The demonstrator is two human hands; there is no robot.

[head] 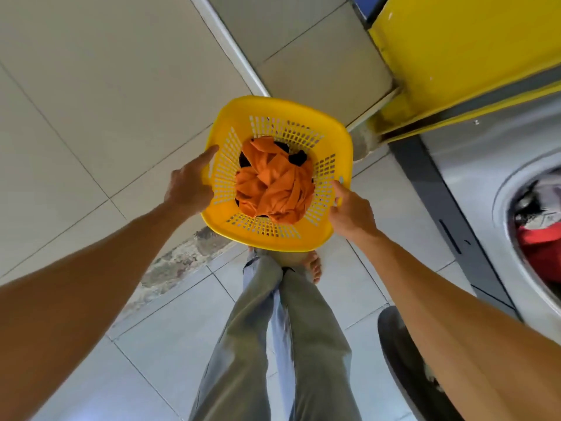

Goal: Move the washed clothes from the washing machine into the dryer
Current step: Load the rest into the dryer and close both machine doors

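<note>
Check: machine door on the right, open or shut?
Open: the drum opening shows red and white clothes directly; the dark door hangs swung out below.

1. No text, label, brand, number or sign can be read anywhere in the head view.
2. The yellow laundry basket (277,174) is seen to carry no lettering on its rim or slotted walls.
3. The front of the washing machine (485,177) at the right edge is shown without legible markings; small dark marks on its panel are too small to be made out.
</note>
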